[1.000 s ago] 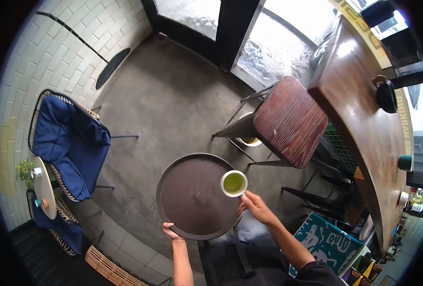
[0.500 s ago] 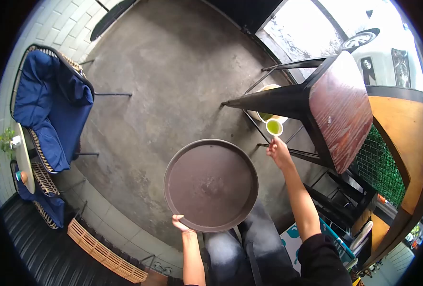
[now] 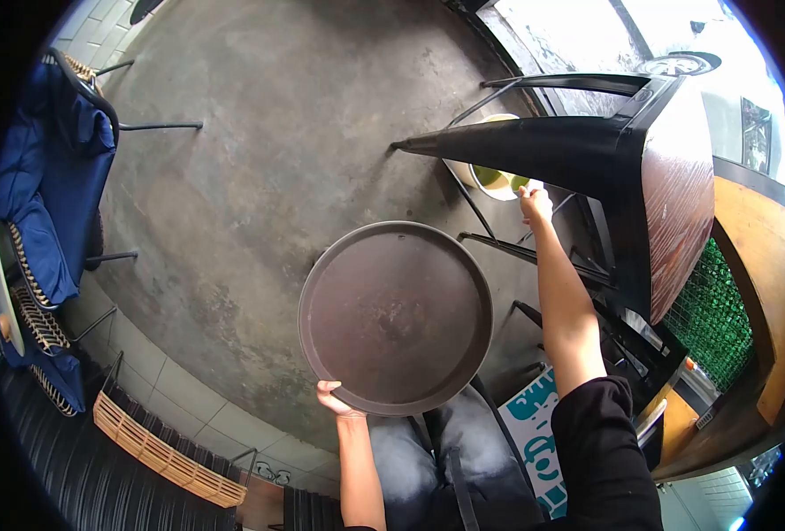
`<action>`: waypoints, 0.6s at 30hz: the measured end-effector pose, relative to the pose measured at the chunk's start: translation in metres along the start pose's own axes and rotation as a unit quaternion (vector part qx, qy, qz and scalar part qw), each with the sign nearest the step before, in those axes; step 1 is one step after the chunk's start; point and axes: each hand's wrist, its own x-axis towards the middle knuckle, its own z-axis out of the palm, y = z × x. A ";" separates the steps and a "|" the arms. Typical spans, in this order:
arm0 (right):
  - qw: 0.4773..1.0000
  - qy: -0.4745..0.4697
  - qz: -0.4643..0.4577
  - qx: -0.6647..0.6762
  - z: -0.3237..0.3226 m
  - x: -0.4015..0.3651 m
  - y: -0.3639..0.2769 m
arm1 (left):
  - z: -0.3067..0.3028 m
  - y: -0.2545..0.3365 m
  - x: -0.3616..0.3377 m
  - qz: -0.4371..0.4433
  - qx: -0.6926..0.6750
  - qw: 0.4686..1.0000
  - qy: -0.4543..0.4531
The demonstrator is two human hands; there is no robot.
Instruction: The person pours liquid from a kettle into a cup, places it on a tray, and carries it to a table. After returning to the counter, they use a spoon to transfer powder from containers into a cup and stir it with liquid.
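Note:
My left hand (image 3: 340,400) grips the near left rim of a large round brown serving tray (image 3: 397,319), thumb over the edge. The tray is held level in front of my legs, and nothing lies on it. My right hand (image 3: 535,205) is reached forward under a tall stool, closed on a small white cup (image 3: 521,183) with green liquid in it. The cup is at the opening of a pale bucket (image 3: 501,118), which also has something green inside. The stool's black leg (image 3: 525,155) hides part of the bucket.
The tall stool (image 3: 682,195) with a reddish wooden seat stands at the right, its legs around the bucket. A blue-cushioned chair (image 3: 65,195) and a small round table (image 3: 3,283) are at the left. A woven bench (image 3: 167,451) stands lower left on the concrete floor (image 3: 268,133).
My right hand has moved forward with the cup, from beside the bucket to its opening. The tray has shifted slightly forward. The view has moved a little to the right.

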 end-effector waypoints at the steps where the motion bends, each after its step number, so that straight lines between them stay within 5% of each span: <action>1: 0.994 0.031 -0.034 -0.103 0.003 0.011 0.009 | -0.002 -0.001 0.001 -0.002 -0.001 1.000 0.000; 3: 0.953 0.090 -0.105 -0.269 0.002 0.011 0.016 | -0.005 -0.001 0.001 -0.002 0.007 1.000 -0.001; 16: 0.952 0.146 -0.129 -0.237 -0.011 0.010 0.027 | -0.005 0.008 0.005 -0.006 -0.003 0.999 -0.045; 17: 0.995 0.073 -0.072 -0.023 -0.009 0.011 0.024 | -0.005 0.009 0.005 -0.004 0.004 0.999 -0.045; 18: 0.981 -0.004 -0.011 0.192 -0.010 0.009 0.020 | -0.006 0.009 0.007 -0.002 0.009 0.999 -0.045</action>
